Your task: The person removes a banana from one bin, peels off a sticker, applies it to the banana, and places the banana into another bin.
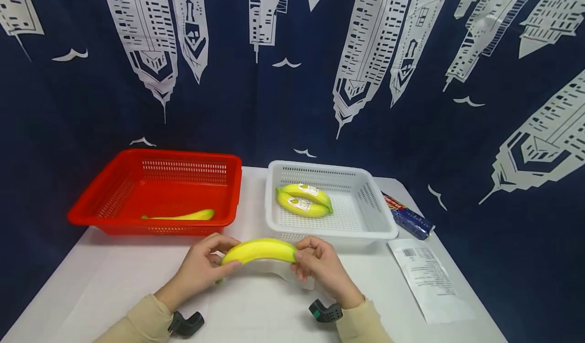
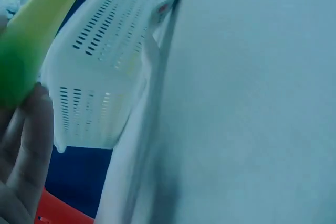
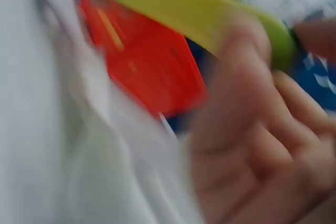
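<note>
Head view: banana held at both ends above table

L hand fingers pinch one end, R hand fingers the other, prob. to steady it & leave the middle uncovered. Pale sheet just below, partly hidden; can't tell if touching. Beyond: red basket on L w/ another banana, no sticker visible; white basket on R w/ two stickered bananas, so maybe plain kept apart fr. labelled. Blue pkt & white pkt lie far R, prob. to free the working spot.

Navy cloth backdrop, inverted white skyscrapers; white table
</note>
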